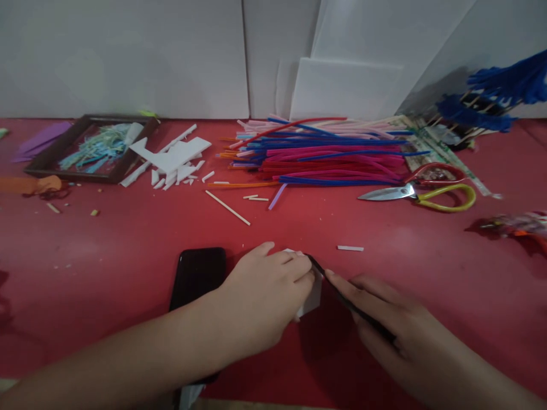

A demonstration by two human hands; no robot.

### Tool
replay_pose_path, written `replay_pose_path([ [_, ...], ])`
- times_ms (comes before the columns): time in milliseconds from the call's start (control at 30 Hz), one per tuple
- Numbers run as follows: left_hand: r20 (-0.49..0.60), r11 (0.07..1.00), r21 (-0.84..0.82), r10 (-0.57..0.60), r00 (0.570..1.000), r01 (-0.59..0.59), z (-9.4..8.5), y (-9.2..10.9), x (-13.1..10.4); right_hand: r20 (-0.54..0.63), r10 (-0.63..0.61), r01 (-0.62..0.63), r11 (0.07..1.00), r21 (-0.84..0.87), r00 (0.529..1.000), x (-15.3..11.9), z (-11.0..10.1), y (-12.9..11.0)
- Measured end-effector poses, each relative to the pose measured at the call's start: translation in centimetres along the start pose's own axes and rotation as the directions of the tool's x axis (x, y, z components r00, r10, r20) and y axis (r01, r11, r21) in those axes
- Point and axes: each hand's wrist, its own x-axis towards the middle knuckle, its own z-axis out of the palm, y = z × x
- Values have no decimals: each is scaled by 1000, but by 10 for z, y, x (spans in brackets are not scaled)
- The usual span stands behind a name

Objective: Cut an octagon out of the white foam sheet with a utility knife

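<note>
Head view shows the left hand (267,287) pressing a white piece (311,296) while the right hand (380,319) grips a black blade (342,296), which could slip and nick fingers.

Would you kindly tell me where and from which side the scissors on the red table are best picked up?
Probably by the handle loops. The scissors lie flat on the red table, blades pointing left toward the pipe cleaners, loops to the right. Coming from the right or from above, the right hand could slip its fingers into the yellow-green loop, well away from the blade tips.
</note>
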Motion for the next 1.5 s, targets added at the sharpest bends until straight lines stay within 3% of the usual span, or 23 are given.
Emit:
replay_pose_path([
  [367,-18,999,-31,-30,999,30,4,-1,-2,18,59,-59,998,-6,998,-41,1,7],
  [667,-67,1000,-14,-11,998,10,7,2,-7,-63,61,-61,998,7,996,-45,-4,3],
  [833,-21,965,108,-237,971,238,5,14,-6,-113,124,-118,991,59,986,-42,-2,6],
  [967,-119,910,177,-359,926,376,15,22,-10,-215,173,-177,984,1,961,-40,-2,18],
  [1200,-395,897,263,-235,888,355,27,26,-15,-200,156,-152,988,36,967,-28,-5,13],
  [1367,-346,956,280,11,938,92,29,18,-10,-176,94,-83,994,72,980,-9,1,-2],
  [1500,-346,950,305,46,937,66,34,16,-7,-164,39,-30,998,57,986,3,2,-3],
])
